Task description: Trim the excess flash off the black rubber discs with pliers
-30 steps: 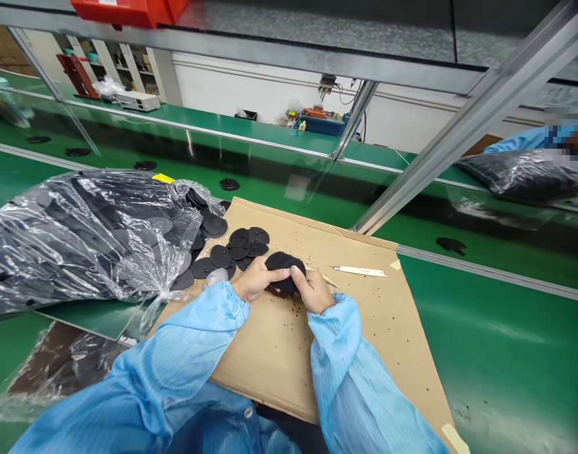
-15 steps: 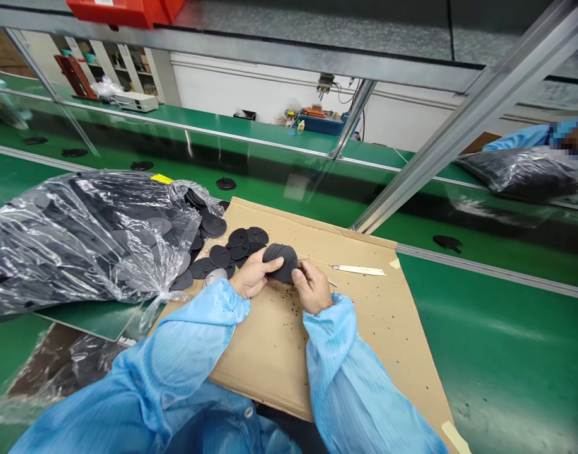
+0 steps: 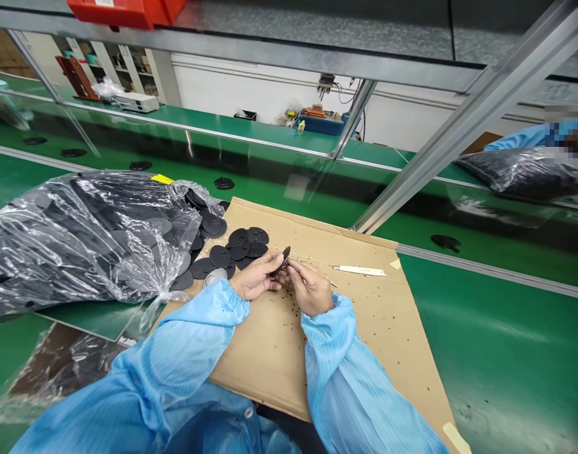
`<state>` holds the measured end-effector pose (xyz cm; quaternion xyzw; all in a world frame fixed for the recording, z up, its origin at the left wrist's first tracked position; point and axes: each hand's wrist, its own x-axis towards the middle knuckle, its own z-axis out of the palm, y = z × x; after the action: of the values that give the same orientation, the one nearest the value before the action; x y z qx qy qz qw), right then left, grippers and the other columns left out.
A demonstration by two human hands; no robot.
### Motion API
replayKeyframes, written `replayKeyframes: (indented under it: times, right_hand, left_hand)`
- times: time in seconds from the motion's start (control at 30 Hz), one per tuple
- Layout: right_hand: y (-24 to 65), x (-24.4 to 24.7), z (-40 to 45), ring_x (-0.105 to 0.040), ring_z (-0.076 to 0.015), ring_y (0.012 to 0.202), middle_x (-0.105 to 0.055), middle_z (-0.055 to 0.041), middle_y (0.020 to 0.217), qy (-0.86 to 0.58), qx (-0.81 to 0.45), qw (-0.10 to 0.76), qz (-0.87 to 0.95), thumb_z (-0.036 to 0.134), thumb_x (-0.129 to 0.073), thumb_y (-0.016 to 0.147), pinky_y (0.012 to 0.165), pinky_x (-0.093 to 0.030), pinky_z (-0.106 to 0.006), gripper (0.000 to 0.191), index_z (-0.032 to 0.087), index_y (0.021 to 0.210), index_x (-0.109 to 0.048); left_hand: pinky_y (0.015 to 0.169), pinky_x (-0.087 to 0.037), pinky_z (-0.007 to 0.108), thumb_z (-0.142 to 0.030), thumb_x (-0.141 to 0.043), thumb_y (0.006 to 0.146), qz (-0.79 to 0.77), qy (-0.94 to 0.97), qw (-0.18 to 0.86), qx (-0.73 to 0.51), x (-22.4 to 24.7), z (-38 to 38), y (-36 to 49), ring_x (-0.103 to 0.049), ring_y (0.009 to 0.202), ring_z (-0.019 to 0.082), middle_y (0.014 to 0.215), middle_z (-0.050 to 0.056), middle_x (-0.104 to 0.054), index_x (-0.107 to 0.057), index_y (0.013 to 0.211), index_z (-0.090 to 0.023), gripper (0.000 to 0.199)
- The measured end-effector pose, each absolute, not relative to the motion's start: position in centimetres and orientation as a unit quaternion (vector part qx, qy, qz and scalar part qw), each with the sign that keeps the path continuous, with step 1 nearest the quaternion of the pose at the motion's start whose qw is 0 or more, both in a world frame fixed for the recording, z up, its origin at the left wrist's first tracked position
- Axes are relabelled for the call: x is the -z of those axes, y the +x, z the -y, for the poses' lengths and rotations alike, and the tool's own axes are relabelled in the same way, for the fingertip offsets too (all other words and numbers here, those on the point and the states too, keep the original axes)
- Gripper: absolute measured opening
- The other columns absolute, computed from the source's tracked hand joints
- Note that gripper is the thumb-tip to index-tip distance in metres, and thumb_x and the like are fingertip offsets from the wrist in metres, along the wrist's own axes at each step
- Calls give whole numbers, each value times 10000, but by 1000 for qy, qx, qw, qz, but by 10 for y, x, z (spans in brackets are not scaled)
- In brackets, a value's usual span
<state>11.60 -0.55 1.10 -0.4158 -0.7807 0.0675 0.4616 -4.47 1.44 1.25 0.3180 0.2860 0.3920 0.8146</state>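
Above the cardboard sheet (image 3: pixel 265 353), my left hand (image 3: pixel 260 277) holds black discs (image 3: pixel 282 260), seen nearly edge-on between thumb and fingers. My right hand (image 3: pixel 310 287) is closed, its fingertips pinched at the discs' right edge; what they pinch there is too small to make out. Left of my hands, several loose black discs (image 3: pixel 220 256) lie overlapping on the cardboard. A white-handled knife (image 3: pixel 362 270) lies to the right of my right hand. Small black bits are scattered over the cardboard.
A big clear plastic bag (image 3: pixel 80 239) full of black discs fills the left side. A slanted metal post (image 3: pixel 440 139) rises behind the cardboard's right part. Black discs (image 3: pixel 445 242) lie on the green bench at right. Beyond them, a person's blue sleeve shows beside another bag.
The discs in my left hand have turned from face-on to nearly edge-on. My right fingertips have moved slightly up and left, against their edge.
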Motion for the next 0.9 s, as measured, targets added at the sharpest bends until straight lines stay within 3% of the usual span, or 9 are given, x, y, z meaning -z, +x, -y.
replayKeyframes:
  times: [0.17, 0.4, 0.5, 0.57, 0.67, 0.77, 0.9]
  right_hand:
    - [115, -14, 7, -681, -183, 838, -721, -70, 908, -445, -34, 420, 790, 313, -414, 965, 768, -565, -324, 302, 204, 1022, -690]
    - [110, -17, 10, -668, -185, 842, -713, -77, 923, -464, -45, 432, 772, 311, -412, 959, 786, -548, -325, 294, 198, 1034, -673]
    - [117, -16, 6, -643, -200, 890, -685, -101, 968, -510, -36, 436, 741, 329, -438, 939, 829, -522, -339, 314, 161, 1132, -620]
    - [126, -15, 2, -603, -246, 995, -641, -141, 1061, -567, -8, 391, 724, 375, -495, 898, 886, -491, -387, 395, 126, 1192, -581]
    - [140, -14, -2, -520, -335, 1128, -558, -181, 1204, -649, 9, 241, 721, 483, -594, 810, 931, -436, -480, 544, 128, 1222, -561]
    - [144, -12, 0, -518, -342, 1119, -564, -160, 1205, -664, -8, 126, 737, 490, -633, 781, 914, -423, -478, 481, 171, 1139, -599]
    - [138, -7, 1, -551, -306, 1040, -620, -148, 1093, -659, 13, 109, 744, 346, -562, 846, 874, -428, -441, 239, 182, 1007, -627]
  left_hand:
    - [504, -460, 189, -445, -789, 649, -296, 325, 809, -389, -15, -12, -46, -595, 642, 97, 819, 11, -575, -563, 981, -181, 481]
    - [501, -439, 193, -353, -826, 620, -296, 291, 789, -452, -16, -13, -41, -564, 594, 85, 758, -2, -587, -596, 1014, -160, 495]
    - [574, -472, 205, -241, -825, 622, -300, 259, 748, -532, -15, -17, -38, -607, 705, 108, 895, 40, -652, -618, 1031, -143, 470]
    - [705, -510, 248, -178, -802, 638, -304, 238, 727, -568, -15, -19, -37, -635, 843, 147, 986, 67, -672, -630, 1023, -132, 424]
    - [813, -513, 285, -144, -744, 701, -300, 199, 722, -591, -14, -23, -39, -645, 896, 162, 958, 74, -691, -643, 980, -118, 297]
    - [735, -529, 253, -131, -683, 763, -297, 155, 737, -587, -17, -25, -42, -653, 799, 132, 898, 59, -696, -645, 957, -122, 198]
    - [539, -503, 204, -106, -634, 800, -305, 116, 753, -571, -21, -24, -46, -626, 633, 97, 790, 26, -674, -635, 852, -125, 55]
